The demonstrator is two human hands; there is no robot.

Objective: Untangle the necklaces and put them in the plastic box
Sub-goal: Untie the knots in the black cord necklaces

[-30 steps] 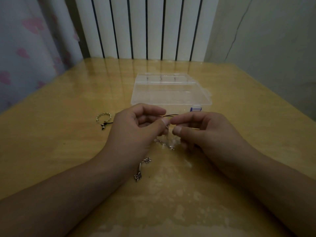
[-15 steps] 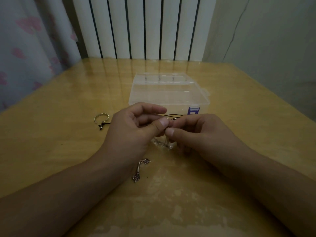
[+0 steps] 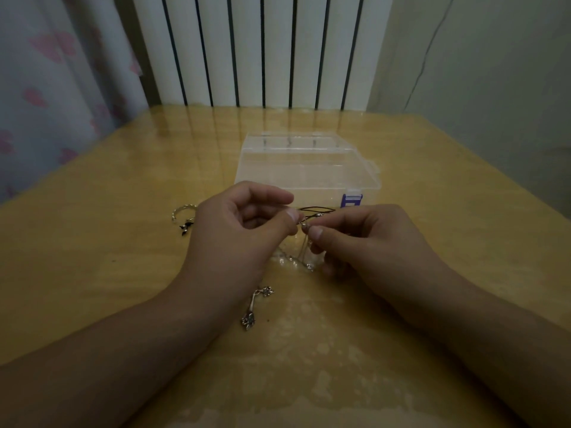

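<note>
Right now both hands are close together just above the table (image 3: 92,273), each pinching the tangled necklaces (image 3: 304,225) between thumb and fingertips: the left hand (image 3: 241,230) holds the knot from one side, the right hand (image 3: 364,239) from the other, thumbs nearly touching. A dark cord (image 3: 318,209) loops out behind the fingers, and a thin silvery chain (image 3: 296,261) hangs down from the pinch onto the table below. The plastic box (image 3: 309,162) sits just beyond the hands, and nothing can be made out in it, so the sorting looks early. To do this step well, I would keep the grip light and work the knot loose rather than pull the strands apart, since tension would likely tighten it; easing one small loop open with a fingertip and feeding the free end back through seems the safer way. Letting the hanging chain rest slack on the table should keep its weight off the knot. A flower-shaped charm piece (image 3: 256,307) lies near the left wrist and a gold ring-like piece (image 3: 183,216) lies further left; whether either joins the tangle I cannot tell, so watch that nothing drags.
</note>
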